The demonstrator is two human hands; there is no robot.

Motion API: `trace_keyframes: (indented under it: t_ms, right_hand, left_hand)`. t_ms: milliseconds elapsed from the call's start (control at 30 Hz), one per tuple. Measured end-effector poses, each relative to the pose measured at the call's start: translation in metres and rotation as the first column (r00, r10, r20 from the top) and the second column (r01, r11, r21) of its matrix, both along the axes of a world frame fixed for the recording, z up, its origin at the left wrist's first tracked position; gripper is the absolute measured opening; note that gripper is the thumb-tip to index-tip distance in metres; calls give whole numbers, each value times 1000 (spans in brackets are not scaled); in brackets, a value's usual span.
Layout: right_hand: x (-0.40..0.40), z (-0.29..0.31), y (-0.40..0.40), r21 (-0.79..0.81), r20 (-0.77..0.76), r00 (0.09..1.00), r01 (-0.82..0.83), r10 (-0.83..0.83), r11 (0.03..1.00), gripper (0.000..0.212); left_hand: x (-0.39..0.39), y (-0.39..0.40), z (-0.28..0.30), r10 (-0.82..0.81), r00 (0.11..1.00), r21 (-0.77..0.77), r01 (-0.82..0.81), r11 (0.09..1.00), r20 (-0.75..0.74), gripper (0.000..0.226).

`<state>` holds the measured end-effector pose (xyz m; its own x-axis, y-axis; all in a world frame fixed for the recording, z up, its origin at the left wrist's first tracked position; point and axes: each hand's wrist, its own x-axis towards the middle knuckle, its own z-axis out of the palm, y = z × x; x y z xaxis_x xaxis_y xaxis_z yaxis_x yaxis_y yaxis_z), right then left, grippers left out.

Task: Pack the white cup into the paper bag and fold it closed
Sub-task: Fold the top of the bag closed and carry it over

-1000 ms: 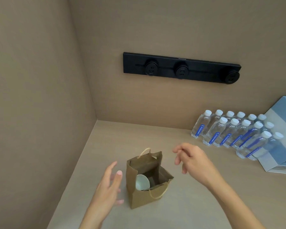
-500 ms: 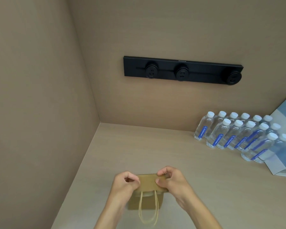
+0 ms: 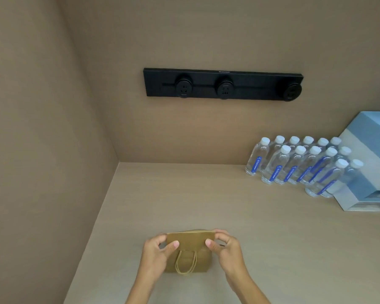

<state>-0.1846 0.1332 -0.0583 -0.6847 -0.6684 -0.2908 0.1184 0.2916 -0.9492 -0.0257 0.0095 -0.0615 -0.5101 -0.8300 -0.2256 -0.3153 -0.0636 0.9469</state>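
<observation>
A small brown paper bag [image 3: 190,244] stands on the beige counter near the lower middle of the view. Its top is folded over toward me, and its twine handles [image 3: 185,264] hang down the front face. My left hand [image 3: 158,251] pinches the left end of the folded top between thumb and fingers. At the right end my right hand [image 3: 225,246] pinches it the same way. The white cup is hidden inside the bag.
Several clear water bottles [image 3: 294,163] with white caps and blue labels stand at the back right, next to a blue-and-white box [image 3: 371,163]. A black socket strip [image 3: 223,85] is mounted on the back wall. A side wall [image 3: 42,150] borders the counter [image 3: 206,194] on the left.
One second ago the bag stood open with the cup visible and both hands apart from it. Both hands then took its top and folded it over; since half a second ago the fold is held flatter.
</observation>
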Motion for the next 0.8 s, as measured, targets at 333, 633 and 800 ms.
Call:
trace_keyframes:
  t_ms: [333,633,800]
  right_hand:
    - [-54,19,161,-181,-13,948,310,-317,933,13]
    - [-114,56,413,-248,-122,672,692,-730,678,25]
    - [-145,64,551,-275,-112,471,832,-875,483,25]
  left_hand:
    - [-100,105,34,-364,922,90,377,922,-134,3]
    - [-260,332,66,-730,656,65,751,657,-190,16]
    - [-339,472,76,-853,468,61,882,468,-229,21]
